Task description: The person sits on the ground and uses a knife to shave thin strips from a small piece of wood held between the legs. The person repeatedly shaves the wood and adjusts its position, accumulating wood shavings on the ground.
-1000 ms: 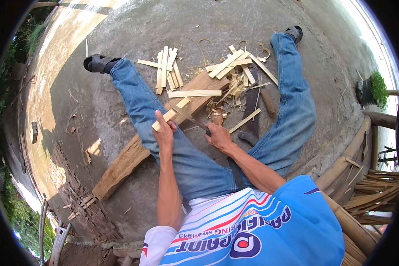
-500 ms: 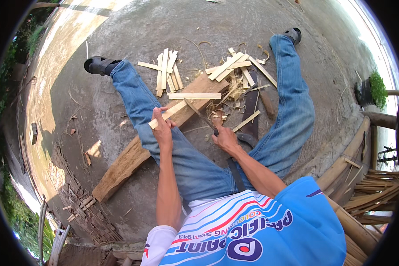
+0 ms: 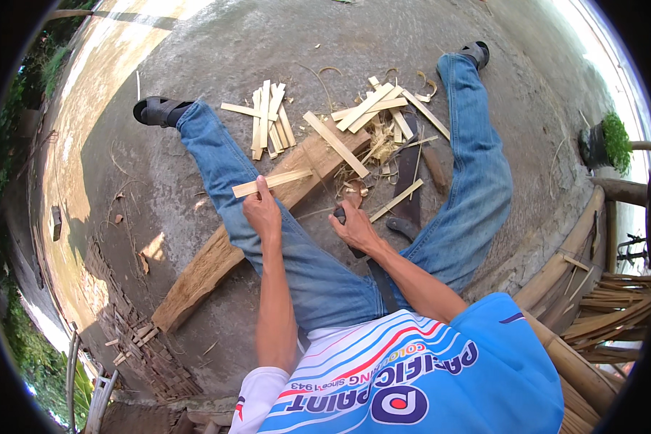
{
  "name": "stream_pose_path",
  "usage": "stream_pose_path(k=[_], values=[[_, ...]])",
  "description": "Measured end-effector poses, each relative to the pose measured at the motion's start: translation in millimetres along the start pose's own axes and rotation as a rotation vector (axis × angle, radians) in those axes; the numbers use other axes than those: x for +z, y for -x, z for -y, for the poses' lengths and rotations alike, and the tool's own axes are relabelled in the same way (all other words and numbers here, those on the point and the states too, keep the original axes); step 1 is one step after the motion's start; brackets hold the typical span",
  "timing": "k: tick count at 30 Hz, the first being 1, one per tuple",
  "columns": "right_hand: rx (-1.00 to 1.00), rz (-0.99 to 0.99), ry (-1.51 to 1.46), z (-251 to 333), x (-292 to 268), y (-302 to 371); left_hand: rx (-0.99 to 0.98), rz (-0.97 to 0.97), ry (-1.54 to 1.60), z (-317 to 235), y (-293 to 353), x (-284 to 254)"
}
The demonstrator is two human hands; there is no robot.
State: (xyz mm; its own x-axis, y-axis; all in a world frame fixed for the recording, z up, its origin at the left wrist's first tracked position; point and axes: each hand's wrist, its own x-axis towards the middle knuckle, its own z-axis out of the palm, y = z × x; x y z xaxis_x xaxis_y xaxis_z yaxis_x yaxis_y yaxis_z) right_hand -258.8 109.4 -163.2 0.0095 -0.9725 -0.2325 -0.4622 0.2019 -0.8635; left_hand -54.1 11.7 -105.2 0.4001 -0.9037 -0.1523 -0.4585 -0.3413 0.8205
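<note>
My left hand [image 3: 262, 212] pinches one end of a pale wooden slat [image 3: 286, 179] above the long wooden beam [image 3: 206, 271]. The beam slants across the ground and beneath my left thigh. My right hand [image 3: 354, 226] is closed round the dark handle of a knife [image 3: 339, 215]; its thin blade is blurred and reaches toward the slat's far end. Whether blade and slat touch, I cannot tell. Another slat [image 3: 335, 144] lies diagonally over the beam's far end.
Two groups of cut slats lie beyond the beam, a left pile [image 3: 269, 119] and a right pile [image 3: 375, 108]. Shavings [image 3: 387, 155] surround the beam's end. Beside my right leg rests a dark, long-bladed tool [image 3: 406, 195]. A potted plant [image 3: 606, 147] stands at the far right.
The loose slat on the beam has turned from crosswise to diagonal and moved farther away. My left hand has shifted slightly left with its slat; my right hand has drawn slightly left with the knife.
</note>
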Motion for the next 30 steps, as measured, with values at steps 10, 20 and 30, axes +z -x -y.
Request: stream_pose_path(k=[10,20,30], values=[[0.068,0.013,0.068,-0.5,13.8,1.0,0.027,0.002,0.342,0.1,19.4,16.3],[0.156,0.063,0.128,-0.6,7.2,7.9,0.087,0.128,0.236,18.7,3.4,38.1],[0.21,-0.157,-0.103,28.2,-25.0,-16.7,-0.176,0.437,0.661,-56.7,21.5,-5.1]])
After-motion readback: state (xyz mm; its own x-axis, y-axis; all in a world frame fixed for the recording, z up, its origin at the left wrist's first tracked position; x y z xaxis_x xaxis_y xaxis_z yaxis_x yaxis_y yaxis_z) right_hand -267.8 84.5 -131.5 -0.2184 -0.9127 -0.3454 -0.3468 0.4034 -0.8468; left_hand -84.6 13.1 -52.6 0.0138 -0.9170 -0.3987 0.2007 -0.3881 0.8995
